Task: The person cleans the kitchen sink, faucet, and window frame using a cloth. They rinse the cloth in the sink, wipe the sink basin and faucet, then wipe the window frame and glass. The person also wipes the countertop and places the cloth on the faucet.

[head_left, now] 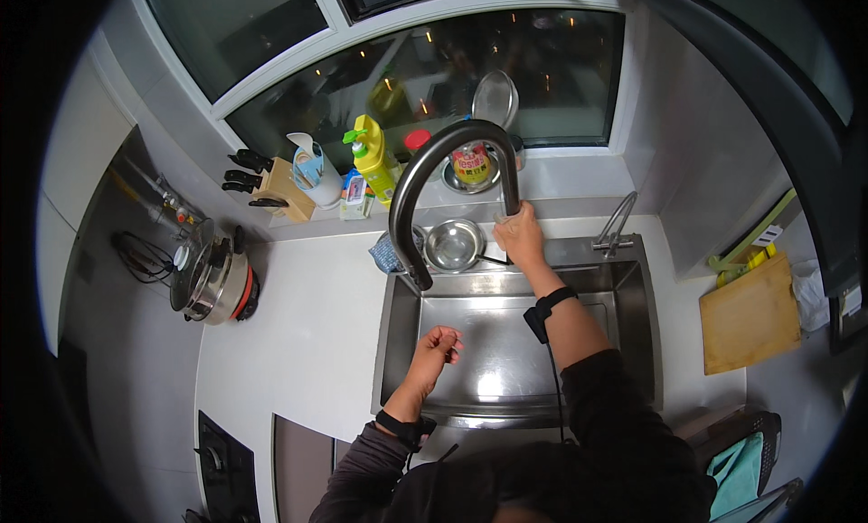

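Note:
My right hand (pixel 521 238) is wrapped around the upright pipe of the tall gooseneck faucet (pixel 413 177), behind the sink. Something translucent shows at its fingertips, too unclear to name. Over the left part of the stainless steel sink (pixel 475 319) hangs my left hand (pixel 434 357), fingers loosely curled and nothing visible in them. The faucet's spout points down above the basin's back left side, and no water stream shows. A small metal bowl (pixel 454 245) sits on the rear ledge, left of my right hand. Beside it lies a blue patterned cloth (pixel 389 253).
Along the windowsill stand a knife block (pixel 288 191), a utensil holder (pixel 324 180), a yellow pump bottle (pixel 373 160) and a labelled jar (pixel 472 165). A steamer pot (pixel 220 279) occupies the left counter. A slim tap (pixel 614 231) and a cutting board (pixel 749 316) are on the right.

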`<state>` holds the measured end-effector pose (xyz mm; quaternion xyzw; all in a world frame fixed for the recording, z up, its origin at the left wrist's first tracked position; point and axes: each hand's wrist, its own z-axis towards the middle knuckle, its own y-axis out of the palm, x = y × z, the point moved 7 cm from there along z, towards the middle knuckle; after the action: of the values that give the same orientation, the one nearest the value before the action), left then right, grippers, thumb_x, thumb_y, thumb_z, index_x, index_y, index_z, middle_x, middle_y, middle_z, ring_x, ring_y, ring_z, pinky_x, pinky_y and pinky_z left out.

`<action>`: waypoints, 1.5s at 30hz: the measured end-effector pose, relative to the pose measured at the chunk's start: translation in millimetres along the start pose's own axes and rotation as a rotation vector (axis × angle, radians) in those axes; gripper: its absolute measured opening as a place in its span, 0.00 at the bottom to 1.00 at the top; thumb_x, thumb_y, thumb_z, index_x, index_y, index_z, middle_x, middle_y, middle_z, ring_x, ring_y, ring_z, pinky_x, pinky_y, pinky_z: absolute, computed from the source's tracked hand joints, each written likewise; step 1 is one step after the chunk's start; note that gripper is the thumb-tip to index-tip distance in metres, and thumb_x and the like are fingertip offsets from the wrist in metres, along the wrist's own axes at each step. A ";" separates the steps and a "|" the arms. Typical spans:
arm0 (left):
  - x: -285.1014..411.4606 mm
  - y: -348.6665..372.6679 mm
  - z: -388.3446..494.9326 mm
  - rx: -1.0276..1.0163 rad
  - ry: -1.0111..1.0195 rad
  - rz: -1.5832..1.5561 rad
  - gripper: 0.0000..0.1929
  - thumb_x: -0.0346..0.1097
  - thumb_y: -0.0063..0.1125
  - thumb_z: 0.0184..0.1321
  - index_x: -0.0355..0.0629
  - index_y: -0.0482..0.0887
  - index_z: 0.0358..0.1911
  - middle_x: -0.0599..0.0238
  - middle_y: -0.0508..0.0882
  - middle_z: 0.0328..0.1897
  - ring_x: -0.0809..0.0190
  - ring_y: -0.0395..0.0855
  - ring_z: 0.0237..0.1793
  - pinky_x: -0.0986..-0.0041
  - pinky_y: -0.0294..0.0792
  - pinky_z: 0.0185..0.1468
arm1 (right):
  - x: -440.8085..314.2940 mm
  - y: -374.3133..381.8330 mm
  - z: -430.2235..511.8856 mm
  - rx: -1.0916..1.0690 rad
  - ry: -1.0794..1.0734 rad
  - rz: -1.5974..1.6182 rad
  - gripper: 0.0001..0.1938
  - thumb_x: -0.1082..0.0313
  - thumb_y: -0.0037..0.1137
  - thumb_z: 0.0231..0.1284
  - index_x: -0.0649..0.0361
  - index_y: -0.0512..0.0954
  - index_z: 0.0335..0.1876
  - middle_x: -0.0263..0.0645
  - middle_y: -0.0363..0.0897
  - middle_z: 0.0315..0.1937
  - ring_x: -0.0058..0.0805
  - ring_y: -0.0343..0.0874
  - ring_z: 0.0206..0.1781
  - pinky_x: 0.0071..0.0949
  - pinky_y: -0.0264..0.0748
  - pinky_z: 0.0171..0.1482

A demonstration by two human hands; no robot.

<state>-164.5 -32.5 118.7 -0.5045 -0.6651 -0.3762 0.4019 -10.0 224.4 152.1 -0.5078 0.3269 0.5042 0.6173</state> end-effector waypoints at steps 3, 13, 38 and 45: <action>-2.6 -6.3 -2.4 0.022 -0.005 0.013 0.09 0.35 0.47 0.70 0.41 0.80 0.41 0.69 0.81 0.32 0.72 0.74 0.26 0.80 0.69 0.34 | 8.7 -0.9 12.1 -0.240 0.157 0.426 0.18 0.75 0.60 0.59 0.65 0.70 0.53 0.39 0.80 0.45 0.24 0.79 0.44 0.25 0.76 0.48; -3.5 -10.9 1.2 0.004 0.004 0.006 0.07 0.36 0.49 0.69 0.42 0.79 0.40 0.68 0.81 0.31 0.71 0.74 0.27 0.79 0.69 0.35 | 74.0 -38.7 20.0 -0.419 0.157 0.219 0.07 0.78 0.53 0.57 0.66 0.80 0.39 0.36 0.82 0.35 0.24 0.79 0.38 0.23 0.75 0.44; 0.6 67.3 62.4 -0.353 -0.018 0.044 0.07 0.36 0.49 0.69 0.44 0.80 0.41 0.71 0.81 0.31 0.73 0.75 0.27 0.81 0.69 0.33 | 43.1 -109.6 -109.3 0.036 -0.031 -0.379 0.13 0.63 0.48 0.68 0.60 0.77 0.52 0.42 0.83 0.43 0.34 0.82 0.48 0.29 0.76 0.51; -13.6 29.2 61.4 -0.235 -0.064 0.059 0.08 0.36 0.48 0.69 0.43 0.80 0.40 0.71 0.81 0.31 0.73 0.75 0.27 0.80 0.69 0.34 | 102.0 -185.8 -60.1 0.712 -0.209 -0.584 0.20 0.64 0.47 0.66 0.69 0.67 0.57 0.55 0.72 0.56 0.47 0.74 0.57 0.37 0.70 0.57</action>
<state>-143.4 24.2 84.9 -0.5794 -0.6136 -0.4233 0.3296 202.2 201.0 97.7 -0.2817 0.2594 0.2143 0.8986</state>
